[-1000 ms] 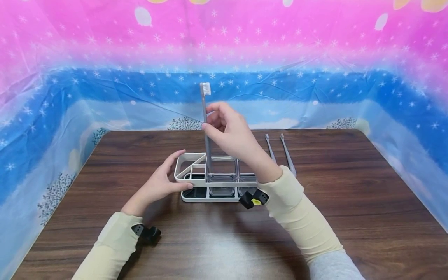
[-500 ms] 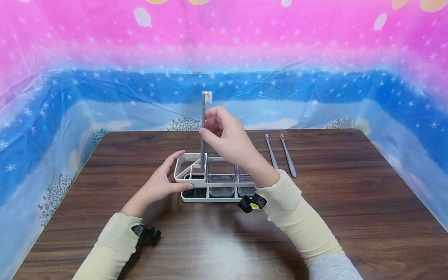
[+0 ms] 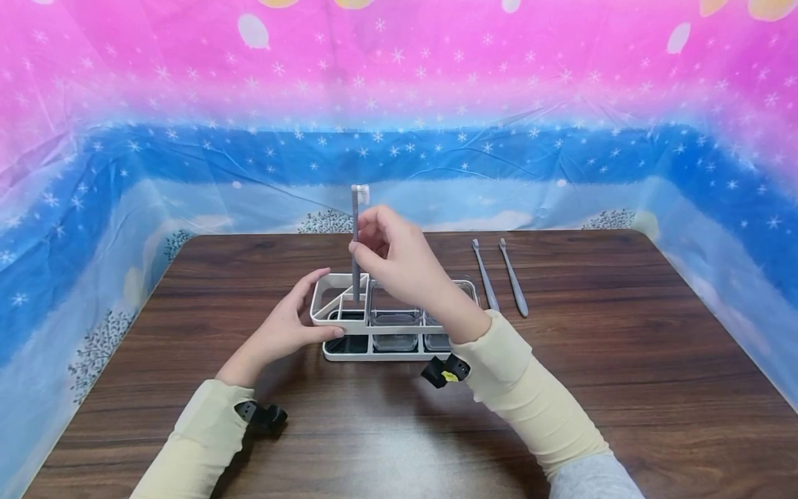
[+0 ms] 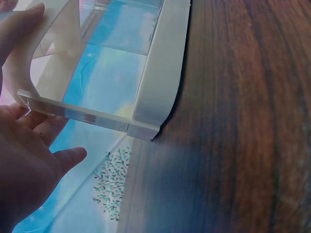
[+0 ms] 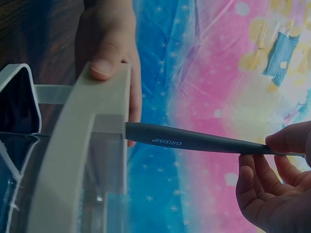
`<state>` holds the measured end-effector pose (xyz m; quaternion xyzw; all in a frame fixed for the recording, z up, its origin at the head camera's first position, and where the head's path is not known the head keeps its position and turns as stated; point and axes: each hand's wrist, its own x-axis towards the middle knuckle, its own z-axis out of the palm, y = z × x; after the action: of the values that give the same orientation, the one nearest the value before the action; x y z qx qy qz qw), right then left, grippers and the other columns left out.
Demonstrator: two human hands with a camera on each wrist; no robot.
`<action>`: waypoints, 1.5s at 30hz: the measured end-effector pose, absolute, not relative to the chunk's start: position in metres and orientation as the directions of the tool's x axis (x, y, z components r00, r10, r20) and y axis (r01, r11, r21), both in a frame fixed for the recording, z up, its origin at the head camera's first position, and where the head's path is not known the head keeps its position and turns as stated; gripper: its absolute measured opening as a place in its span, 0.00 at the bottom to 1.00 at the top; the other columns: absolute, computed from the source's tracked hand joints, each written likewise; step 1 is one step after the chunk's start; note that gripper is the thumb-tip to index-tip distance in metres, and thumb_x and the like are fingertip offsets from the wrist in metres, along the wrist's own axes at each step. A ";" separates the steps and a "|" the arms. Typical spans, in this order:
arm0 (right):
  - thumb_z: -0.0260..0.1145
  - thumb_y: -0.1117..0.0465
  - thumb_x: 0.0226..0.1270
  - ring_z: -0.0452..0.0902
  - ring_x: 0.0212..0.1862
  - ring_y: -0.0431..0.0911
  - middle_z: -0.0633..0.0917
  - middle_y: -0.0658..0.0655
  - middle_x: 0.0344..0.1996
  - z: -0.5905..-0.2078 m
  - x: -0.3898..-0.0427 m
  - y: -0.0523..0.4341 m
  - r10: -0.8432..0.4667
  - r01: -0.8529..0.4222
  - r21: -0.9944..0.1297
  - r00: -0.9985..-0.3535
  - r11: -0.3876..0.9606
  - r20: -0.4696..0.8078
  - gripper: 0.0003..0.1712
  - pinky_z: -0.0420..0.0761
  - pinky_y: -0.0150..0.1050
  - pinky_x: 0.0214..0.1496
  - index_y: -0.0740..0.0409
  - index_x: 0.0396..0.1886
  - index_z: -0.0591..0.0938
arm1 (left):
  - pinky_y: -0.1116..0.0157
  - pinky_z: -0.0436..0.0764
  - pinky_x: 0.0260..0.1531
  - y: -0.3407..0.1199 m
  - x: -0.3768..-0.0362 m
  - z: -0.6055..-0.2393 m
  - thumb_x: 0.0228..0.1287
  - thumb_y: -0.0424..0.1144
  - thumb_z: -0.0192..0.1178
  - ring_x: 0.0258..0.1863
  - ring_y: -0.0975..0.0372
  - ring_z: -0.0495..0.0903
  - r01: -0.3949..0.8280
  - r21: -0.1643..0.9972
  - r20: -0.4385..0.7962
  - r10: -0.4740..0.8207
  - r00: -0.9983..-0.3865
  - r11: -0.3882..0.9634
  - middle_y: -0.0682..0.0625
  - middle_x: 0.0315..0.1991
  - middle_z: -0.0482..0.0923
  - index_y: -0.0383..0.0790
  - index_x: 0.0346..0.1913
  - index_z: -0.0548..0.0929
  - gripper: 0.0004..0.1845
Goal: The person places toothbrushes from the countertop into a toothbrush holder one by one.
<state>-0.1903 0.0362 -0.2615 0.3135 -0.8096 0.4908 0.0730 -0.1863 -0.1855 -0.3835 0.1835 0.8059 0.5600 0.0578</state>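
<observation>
Lower now than a second ago, your right hand [image 3: 399,260] pinches the toothbrush [image 3: 357,242] into the holder [image 3: 324,315] your left hand [image 3: 283,329] grips; seat it next.

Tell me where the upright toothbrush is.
Head view: toothbrush pinched by right hand, standing in the white organizer's left slot, beside the left hand.

toothbrush [image 3: 356,256] — grey, white bristles | organizer [image 3: 324,305] — white, base perhaps black | table [image 3: 623,360] — dark woodgrain

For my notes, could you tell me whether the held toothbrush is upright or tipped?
Upright: the toothbrush stands bristles-up, its lower end inside the holder.
</observation>
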 end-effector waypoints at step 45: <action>0.62 0.65 0.66 0.79 0.35 0.43 0.84 0.53 0.34 -0.314 -0.194 0.021 -0.540 -0.553 -0.672 -0.800 0.493 0.262 0.09 0.76 0.28 0.33 0.60 0.45 0.78 | 0.66 0.78 0.48 -0.186 -0.186 -0.382 0.54 0.31 0.70 0.59 0.48 0.71 0.241 0.927 0.124 0.369 -0.921 0.288 0.36 0.66 0.64 0.41 0.75 0.51 0.50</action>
<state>-0.1942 0.0209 -0.3144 0.3162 -0.8639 0.3919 0.0081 -0.1856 -0.1860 -0.3818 0.1903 0.8006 0.5654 0.0566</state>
